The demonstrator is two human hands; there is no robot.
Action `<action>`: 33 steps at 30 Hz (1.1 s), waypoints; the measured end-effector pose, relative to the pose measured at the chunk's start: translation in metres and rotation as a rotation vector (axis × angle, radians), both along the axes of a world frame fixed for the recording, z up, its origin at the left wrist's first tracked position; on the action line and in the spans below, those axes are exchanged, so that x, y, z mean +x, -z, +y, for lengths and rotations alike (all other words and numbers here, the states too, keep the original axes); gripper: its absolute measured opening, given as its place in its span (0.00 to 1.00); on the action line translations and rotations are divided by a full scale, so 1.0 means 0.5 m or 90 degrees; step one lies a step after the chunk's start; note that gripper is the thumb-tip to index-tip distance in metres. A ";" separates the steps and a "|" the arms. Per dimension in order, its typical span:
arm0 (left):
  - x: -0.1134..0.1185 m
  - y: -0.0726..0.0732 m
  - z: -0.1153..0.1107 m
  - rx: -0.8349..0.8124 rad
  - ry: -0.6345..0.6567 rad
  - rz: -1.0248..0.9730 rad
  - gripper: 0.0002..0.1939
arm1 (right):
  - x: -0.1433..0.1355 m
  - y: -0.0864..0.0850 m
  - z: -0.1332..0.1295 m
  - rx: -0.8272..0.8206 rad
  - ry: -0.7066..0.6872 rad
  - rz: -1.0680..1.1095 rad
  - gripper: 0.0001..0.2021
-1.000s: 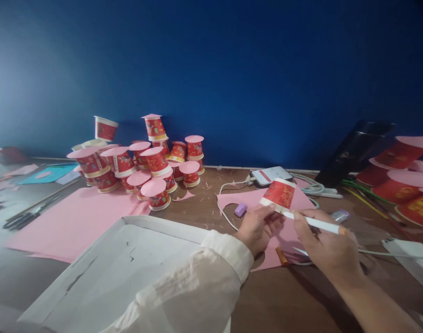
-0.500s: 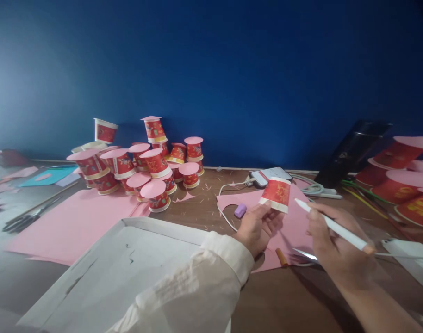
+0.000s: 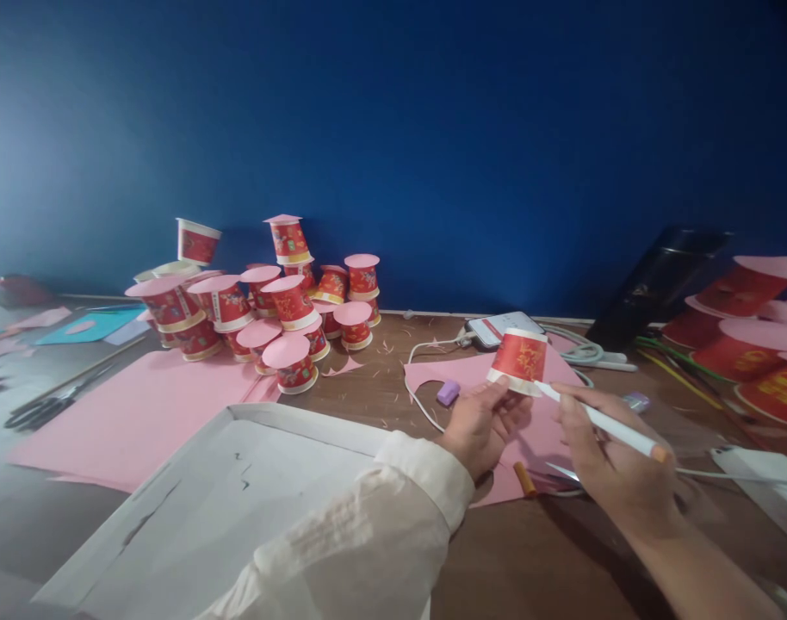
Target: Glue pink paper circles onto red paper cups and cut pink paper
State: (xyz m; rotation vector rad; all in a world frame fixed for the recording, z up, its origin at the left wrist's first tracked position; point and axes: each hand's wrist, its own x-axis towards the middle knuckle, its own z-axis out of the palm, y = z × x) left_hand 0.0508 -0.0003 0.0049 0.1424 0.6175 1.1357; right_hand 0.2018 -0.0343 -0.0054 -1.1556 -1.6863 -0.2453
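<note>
My left hand [image 3: 487, 426] grips a red paper cup [image 3: 520, 357] with gold print by its white rim, which faces down. My right hand [image 3: 616, 452] is closed round a white pen [image 3: 616, 430] with an orange end. The pen's tip is at the lower right edge of the cup; whether it touches cannot be made out. Under both hands lies a cut sheet of pink paper [image 3: 552, 430]. A purple block [image 3: 448, 393] is left of my left hand, and an orange piece [image 3: 524, 479] lies below it. A pointed metal blade [image 3: 561, 471] shows beside my right hand.
Stacked red cups [image 3: 290, 303] with pink discs stand at the left, more cups [image 3: 748, 344] at the right. A phone [image 3: 503, 327], cables and a dark bottle [image 3: 648, 280] are behind. Pink sheets [image 3: 128, 413], scissors [image 3: 38, 412] and a white box lid [image 3: 206, 499] lie left.
My right hand has moved left, bringing the pen's tip to the cup. The cup has turned slightly and shifted a little to the right in my left hand.
</note>
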 end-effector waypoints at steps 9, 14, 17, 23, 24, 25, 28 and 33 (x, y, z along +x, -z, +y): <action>0.001 -0.008 -0.006 0.014 -0.003 0.016 0.05 | -0.006 -0.006 0.000 0.016 0.014 -0.035 0.11; 0.002 0.001 -0.004 0.026 -0.002 0.020 0.05 | -0.004 -0.002 0.003 0.002 0.035 -0.034 0.13; 0.004 0.006 0.000 0.027 -0.001 0.023 0.06 | -0.003 -0.001 0.003 -0.015 0.029 -0.026 0.14; 0.004 0.005 -0.002 0.031 -0.003 0.010 0.05 | -0.006 -0.007 -0.001 -0.042 0.034 -0.026 0.17; 0.004 0.004 -0.003 0.029 -0.006 0.013 0.05 | -0.006 -0.008 -0.001 -0.047 0.032 -0.031 0.17; 0.004 0.002 -0.004 0.027 -0.009 0.016 0.06 | -0.007 -0.009 -0.001 -0.048 0.030 -0.034 0.17; 0.003 -0.002 -0.005 0.021 -0.013 0.023 0.07 | -0.007 -0.013 0.000 -0.045 0.024 -0.037 0.18; 0.003 0.000 -0.001 0.019 -0.005 0.022 0.06 | -0.008 -0.018 0.000 -0.069 0.018 -0.030 0.19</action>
